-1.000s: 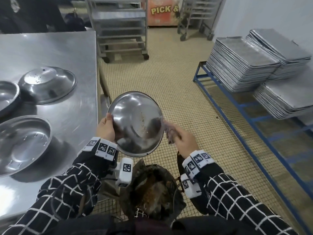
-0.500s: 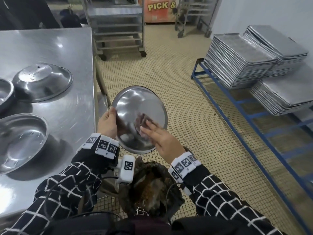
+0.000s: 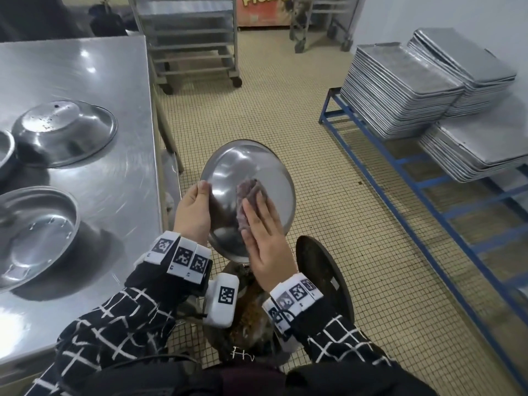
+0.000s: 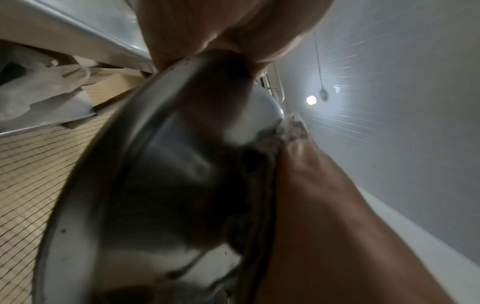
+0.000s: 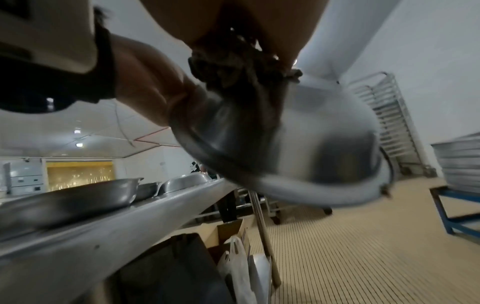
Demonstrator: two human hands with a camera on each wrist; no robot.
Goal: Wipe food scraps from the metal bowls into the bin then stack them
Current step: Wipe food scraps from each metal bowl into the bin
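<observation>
My left hand (image 3: 194, 207) grips the left rim of a metal bowl (image 3: 251, 167), holding it tilted above the bin (image 3: 248, 318). My right hand (image 3: 263, 238) lies flat on it, fingers straight, pressing a crumpled greyish cloth (image 3: 250, 190) against the metal. The wrist views show the bowl (image 5: 311, 144) with its rounded outer side towards the cloth (image 5: 233, 65). Brown food waste fills the bin, partly hidden by my wrists. On the steel table (image 3: 114, 81) sit an upside-down bowl (image 3: 63, 132), an upright bowl (image 3: 31, 232) and part of a third (image 3: 4, 155).
The bin's dark lid (image 3: 323, 272) stands open at its right. A blue rack (image 3: 428, 190) with stacks of metal trays (image 3: 400, 87) runs along the right wall. A wheeled trolley (image 3: 188, 38) stands at the back. Boxes and bags (image 5: 233, 267) sit under the table.
The right hand moved from the bowl's right rim onto its middle and now presses the cloth flat there. The bowl rose slightly and turned in the left hand.
</observation>
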